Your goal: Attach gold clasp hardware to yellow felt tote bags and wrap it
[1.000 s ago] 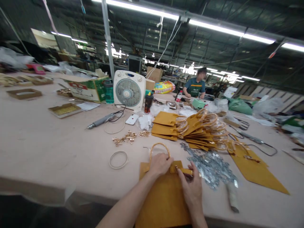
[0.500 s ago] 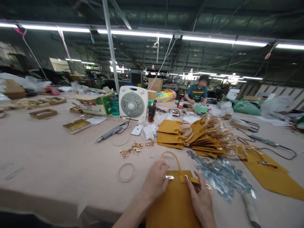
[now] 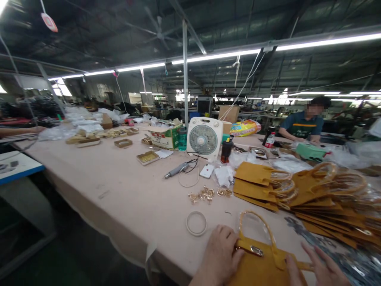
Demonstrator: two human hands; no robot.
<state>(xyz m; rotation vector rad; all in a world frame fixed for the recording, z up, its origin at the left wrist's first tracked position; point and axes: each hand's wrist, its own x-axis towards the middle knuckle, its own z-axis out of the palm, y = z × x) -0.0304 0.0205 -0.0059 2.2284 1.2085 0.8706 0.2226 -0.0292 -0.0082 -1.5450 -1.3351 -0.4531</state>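
Head view: mustard bag, pinched by left hand, is fitted with handle and metal plate; grip of right hand cannot be told; gold fittings lie unused.

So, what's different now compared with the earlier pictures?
The view has swung left: the tabletop things sit further right, and a blue-edged table shows. The left hand has moved from the handle to the bag's upper left edge, uncovering the metal fitting. The right hand stays at the strap. Fan and phone look undisturbed.
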